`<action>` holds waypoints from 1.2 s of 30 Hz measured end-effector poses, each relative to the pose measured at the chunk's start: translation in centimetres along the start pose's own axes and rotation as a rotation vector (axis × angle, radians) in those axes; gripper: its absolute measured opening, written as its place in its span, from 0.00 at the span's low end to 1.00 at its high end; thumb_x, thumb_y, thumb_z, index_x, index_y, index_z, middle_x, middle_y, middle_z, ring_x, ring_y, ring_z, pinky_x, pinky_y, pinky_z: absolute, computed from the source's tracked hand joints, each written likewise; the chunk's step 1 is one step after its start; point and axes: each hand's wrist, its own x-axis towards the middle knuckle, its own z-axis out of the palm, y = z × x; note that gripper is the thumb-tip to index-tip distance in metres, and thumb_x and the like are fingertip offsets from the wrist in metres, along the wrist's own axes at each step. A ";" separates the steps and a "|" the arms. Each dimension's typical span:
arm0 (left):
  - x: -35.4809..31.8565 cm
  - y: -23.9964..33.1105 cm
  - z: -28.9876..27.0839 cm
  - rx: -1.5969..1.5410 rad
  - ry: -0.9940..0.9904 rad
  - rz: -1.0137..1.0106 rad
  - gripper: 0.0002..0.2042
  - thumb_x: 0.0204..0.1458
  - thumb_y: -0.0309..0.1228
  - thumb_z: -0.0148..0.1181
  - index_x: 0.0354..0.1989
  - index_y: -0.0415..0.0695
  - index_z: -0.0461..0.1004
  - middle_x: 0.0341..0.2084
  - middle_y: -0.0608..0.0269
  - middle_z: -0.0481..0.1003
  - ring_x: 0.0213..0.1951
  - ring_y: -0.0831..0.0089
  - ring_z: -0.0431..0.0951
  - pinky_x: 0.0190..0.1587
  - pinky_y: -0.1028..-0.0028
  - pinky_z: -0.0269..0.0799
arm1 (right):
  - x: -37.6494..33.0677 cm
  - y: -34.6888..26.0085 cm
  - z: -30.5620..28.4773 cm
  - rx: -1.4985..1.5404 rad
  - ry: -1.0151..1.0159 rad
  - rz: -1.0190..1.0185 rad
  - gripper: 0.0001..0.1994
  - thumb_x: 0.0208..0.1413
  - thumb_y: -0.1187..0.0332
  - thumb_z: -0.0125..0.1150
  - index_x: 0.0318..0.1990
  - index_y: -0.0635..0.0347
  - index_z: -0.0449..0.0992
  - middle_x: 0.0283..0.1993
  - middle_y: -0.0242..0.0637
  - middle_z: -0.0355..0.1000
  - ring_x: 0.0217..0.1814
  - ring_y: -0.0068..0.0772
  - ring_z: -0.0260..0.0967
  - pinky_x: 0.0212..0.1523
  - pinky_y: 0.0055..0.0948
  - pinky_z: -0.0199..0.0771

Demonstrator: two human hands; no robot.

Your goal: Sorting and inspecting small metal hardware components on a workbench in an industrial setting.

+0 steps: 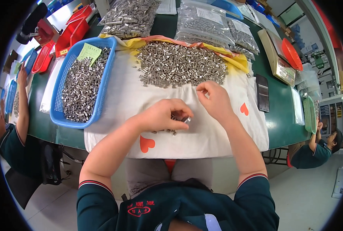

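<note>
Centrally, the left hand [164, 114] is curled around small metal cylinders [181, 118]; the right hand [216, 101] pinches its fingertips together below the loose pile of cylinders [179, 64] on the white cloth [129, 96]. At left, a blue basket [102, 92] sits just beside them.

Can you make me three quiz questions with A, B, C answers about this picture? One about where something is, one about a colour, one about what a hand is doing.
1. Where is the loose pile of metal pieces?
A. on the white cloth
B. on the floor
C. in a red tray

2. What colour is the basket of metal pieces?
A. green
B. blue
C. yellow

3. What is the left hand doing?
A. lying flat and open
B. waving
C. curled around small metal pieces

Answers: 1 A, the pile lies on the cloth. 2 B, its rim is blue. 3 C, pieces peek out by the fingers.
</note>
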 end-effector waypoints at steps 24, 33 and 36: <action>0.4 -2.5 -1.0 -0.647 0.434 -0.242 0.16 0.42 0.20 0.62 0.41 0.38 0.68 0.26 0.67 0.74 0.30 0.84 0.73 0.28 0.85 0.69 | -0.6 -1.8 2.9 0.091 0.211 -0.350 0.06 0.40 0.77 0.60 0.28 0.61 0.72 0.28 0.36 0.70 0.29 0.34 0.68 0.30 0.26 0.69; 0.2 -1.9 -0.7 -0.582 0.329 -0.258 0.16 0.40 0.21 0.63 0.40 0.39 0.69 0.26 0.67 0.73 0.30 0.84 0.72 0.33 0.82 0.70 | -0.3 -1.4 0.5 0.451 -0.220 0.088 0.06 0.42 0.74 0.60 0.31 0.62 0.73 0.27 0.32 0.70 0.27 0.23 0.66 0.30 0.21 0.67; -0.2 -1.9 -0.6 -0.570 0.188 -0.274 0.15 0.41 0.21 0.63 0.39 0.38 0.69 0.26 0.67 0.73 0.30 0.84 0.73 0.33 0.82 0.70 | 0.3 -0.1 -0.8 0.362 -0.125 0.107 0.06 0.43 0.74 0.59 0.31 0.62 0.73 0.26 0.31 0.70 0.27 0.22 0.65 0.30 0.21 0.67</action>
